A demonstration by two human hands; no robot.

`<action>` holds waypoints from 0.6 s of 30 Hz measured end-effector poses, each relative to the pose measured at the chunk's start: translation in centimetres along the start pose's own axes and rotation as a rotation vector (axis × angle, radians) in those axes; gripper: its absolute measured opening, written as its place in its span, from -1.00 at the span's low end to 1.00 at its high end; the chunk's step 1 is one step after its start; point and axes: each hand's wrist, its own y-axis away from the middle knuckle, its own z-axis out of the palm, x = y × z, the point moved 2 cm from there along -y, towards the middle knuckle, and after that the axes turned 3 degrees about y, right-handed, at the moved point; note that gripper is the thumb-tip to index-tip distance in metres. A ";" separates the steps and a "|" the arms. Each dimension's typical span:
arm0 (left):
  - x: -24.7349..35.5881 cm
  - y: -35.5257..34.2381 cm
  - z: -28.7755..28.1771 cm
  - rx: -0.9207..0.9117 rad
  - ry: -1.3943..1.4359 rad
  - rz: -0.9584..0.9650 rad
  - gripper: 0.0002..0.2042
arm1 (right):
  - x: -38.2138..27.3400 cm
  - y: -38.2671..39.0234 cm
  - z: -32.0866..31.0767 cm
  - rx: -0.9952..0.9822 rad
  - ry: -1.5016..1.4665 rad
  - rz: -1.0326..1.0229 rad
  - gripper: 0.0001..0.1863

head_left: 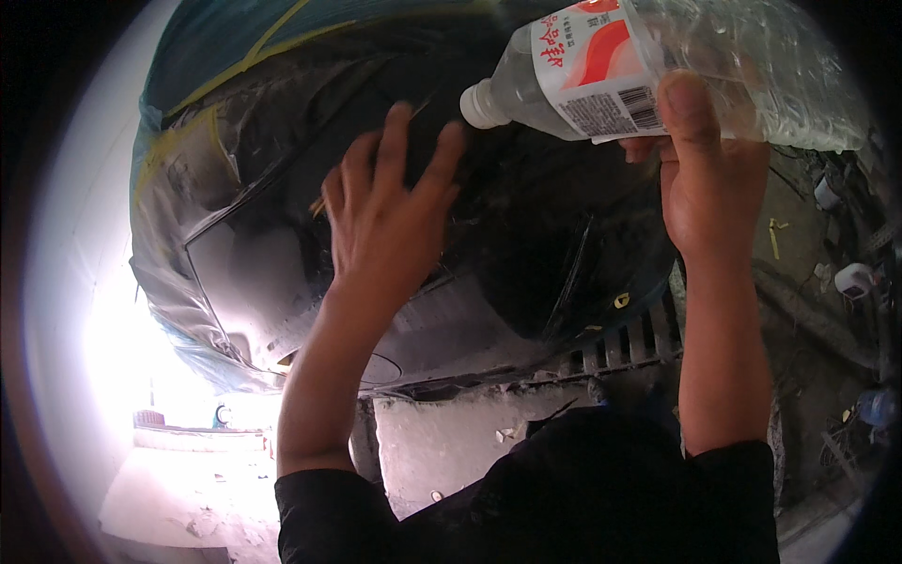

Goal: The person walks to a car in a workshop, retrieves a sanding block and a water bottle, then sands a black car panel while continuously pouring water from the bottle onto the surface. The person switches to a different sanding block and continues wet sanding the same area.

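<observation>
Top edge chops off part of the clear plastic bottle (pixel 639 56), and the right hand (pixel 705 188) has most of its fingers hidden behind it. Left hand (pixel 393 207) is kinda blurry, and that yellowish sliver (pixel 318 205) beside it's too tiny to identify.

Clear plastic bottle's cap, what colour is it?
The round plastic cap is white, shown best in head view.

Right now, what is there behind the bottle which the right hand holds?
Past the cap end of the clear bottle, dark bodywork shows behind it. Whatever lies directly behind the printed label and the right hand is covered.
</observation>
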 end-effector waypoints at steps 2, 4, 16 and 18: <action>-0.5 1.4 -0.4 -0.020 -0.015 -0.005 -0.41 | -0.3 -0.1 -0.2 0.017 0.004 -0.009 -0.37; -0.8 2.3 -0.8 -0.014 -0.039 0.001 -0.42 | 0.9 -0.4 -1.0 -0.059 0.001 -0.069 -0.32; -0.6 2.7 -0.7 -0.013 0.004 -0.050 -0.46 | 0.9 0.3 -0.8 -0.083 -0.018 -0.027 -0.24; -0.5 1.5 -0.6 -0.025 0.018 -0.037 -0.45 | 0.9 0.0 -0.9 -0.095 0.001 -0.033 -0.25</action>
